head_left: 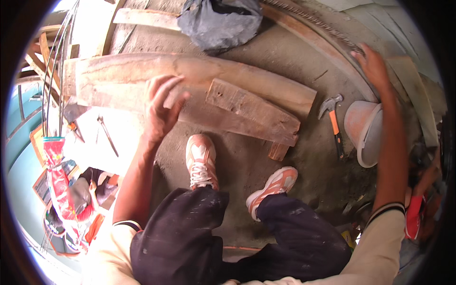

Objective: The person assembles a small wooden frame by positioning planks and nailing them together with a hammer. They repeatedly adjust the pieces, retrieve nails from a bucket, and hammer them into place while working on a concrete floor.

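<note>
My left hand [164, 104] is raised over a wide, weathered wooden plank [142, 66], its fingers curved and apart with nothing in them. On that plank lies a shorter rough board [251, 111], and a small wood block [278, 151] pokes out beneath its right end. Far to the right, my right hand [374, 69] is held out with thumb and fingers apart. Its fingertips are close to a ribbed rod [327, 31]; whether they touch it I cannot tell. Below that hand, a claw hammer [335, 124] with an orange and black handle lies beside a dusty bucket [358, 126] on its side.
A dark plastic bag [218, 23] sits at the far side. One long timber [318, 45] curves along the far right. Tools, including another hammer [107, 135], lie at the left in bright light. A person [90, 190] is at the left, near hanging rods and a red wrapper [58, 175].
</note>
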A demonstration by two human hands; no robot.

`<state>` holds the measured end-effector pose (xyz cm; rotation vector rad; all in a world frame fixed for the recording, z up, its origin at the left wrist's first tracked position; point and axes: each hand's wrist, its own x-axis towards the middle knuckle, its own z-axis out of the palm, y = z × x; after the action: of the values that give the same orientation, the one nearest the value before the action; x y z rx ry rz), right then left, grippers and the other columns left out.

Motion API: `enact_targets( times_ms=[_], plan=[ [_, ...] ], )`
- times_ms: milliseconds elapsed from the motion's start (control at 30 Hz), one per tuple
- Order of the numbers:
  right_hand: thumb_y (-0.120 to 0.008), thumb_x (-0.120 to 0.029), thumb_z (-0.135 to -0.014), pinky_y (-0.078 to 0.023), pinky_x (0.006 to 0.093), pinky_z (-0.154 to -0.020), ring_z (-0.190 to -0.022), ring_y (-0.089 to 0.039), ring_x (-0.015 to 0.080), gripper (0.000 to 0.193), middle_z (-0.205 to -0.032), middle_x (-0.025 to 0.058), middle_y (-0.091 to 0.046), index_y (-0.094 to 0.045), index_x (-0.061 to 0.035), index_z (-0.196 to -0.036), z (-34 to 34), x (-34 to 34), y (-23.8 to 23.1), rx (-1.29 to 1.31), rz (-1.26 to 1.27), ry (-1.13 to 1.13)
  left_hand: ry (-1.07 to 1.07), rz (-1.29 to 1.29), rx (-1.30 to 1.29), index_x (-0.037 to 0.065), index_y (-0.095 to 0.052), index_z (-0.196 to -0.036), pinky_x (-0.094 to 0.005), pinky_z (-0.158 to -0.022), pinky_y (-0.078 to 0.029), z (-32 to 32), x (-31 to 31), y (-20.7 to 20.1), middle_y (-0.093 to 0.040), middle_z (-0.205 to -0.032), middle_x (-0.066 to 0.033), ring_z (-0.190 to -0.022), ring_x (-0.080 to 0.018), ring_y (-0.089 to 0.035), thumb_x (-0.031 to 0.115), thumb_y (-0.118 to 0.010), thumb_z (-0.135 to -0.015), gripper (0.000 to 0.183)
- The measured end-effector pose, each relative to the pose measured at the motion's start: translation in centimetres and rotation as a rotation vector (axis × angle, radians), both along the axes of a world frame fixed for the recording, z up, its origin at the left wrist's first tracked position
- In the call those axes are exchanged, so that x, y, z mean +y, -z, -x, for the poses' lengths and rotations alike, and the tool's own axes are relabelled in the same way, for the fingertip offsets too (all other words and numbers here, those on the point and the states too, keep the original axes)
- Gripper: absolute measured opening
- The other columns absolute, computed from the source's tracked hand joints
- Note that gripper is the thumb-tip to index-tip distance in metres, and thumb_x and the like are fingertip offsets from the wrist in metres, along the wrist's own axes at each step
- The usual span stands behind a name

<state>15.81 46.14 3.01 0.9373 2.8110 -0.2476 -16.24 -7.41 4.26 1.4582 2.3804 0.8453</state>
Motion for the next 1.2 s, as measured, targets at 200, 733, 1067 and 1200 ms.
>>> enact_targets(
  times_ms=[200, 733, 1067, 1200],
  plan=[
    [-0.073, -0.029, -0.101, -0.053, 0.0521, -0.101, -0.114, -0.068, 0.0464, 0.041, -0.123, 0.0255, -0.072, -0.068, -0.0026, -0.132, 0.8, 0.1, 1.9, 0.082, -0.114, -0.126, 0.356, -0.008, 0.001, 0.009, -0.065, -0.145, -0.0487, -0.115, -0.048, -1.8, 4.9, -1.1, -0.062, -0.143, -0.0146, -0.136, -0.0368, -0.056, 0.027, -0.096, -0.073, 0.081],
    [-0.084, -0.052, -0.092, -0.058, 0.0427, -0.099, -0.136, -0.058, 0.0324, 0.093, -0.151, 0.0200, -0.054, -0.043, -0.0055, -0.161, -9.4, -31.9, -4.3, 0.452, 0.774, 0.120, 0.379, 0.219, -1.042, 0.002, -0.061, -0.148, -0.0370, -0.108, -0.049, -1.9, 5.1, -2.4, -0.073, -0.129, -0.0088, -0.121, -0.0190, -0.065, 0.034, -0.084, -0.098, 0.064],
    [-0.095, -0.043, -0.081, -0.057, 0.0381, -0.094, -0.105, -0.067, 0.0239, 0.088, -0.126, 0.0184, -0.063, -0.058, 0.0024, -0.147, -12.7, -38.5, -1.6, 0.504, 0.908, 0.301, 0.412, 0.022, -1.282, 0.006, -0.051, -0.156, -0.0373, -0.115, -0.043, -5.0, 8.3, -1.3, -0.065, -0.143, -0.0089, -0.135, -0.0198, -0.057, 0.021, -0.082, -0.099, 0.066],
    [-0.095, -0.041, -0.083, -0.056, 0.0364, -0.095, -0.111, -0.068, 0.0212, 0.077, -0.126, 0.0155, -0.064, -0.062, 0.0024, -0.138, -11.6, -39.8, -2.6, 0.681, 1.087, 0.416, 0.278, -0.216, -1.511, 0.007, -0.040, -0.164, -0.0450, -0.120, -0.040, -7.7, 9.1, -0.4, -0.056, -0.155, -0.0128, -0.144, -0.0254, -0.052, 0.035, -0.075, -0.104, 0.075]
  ],
)
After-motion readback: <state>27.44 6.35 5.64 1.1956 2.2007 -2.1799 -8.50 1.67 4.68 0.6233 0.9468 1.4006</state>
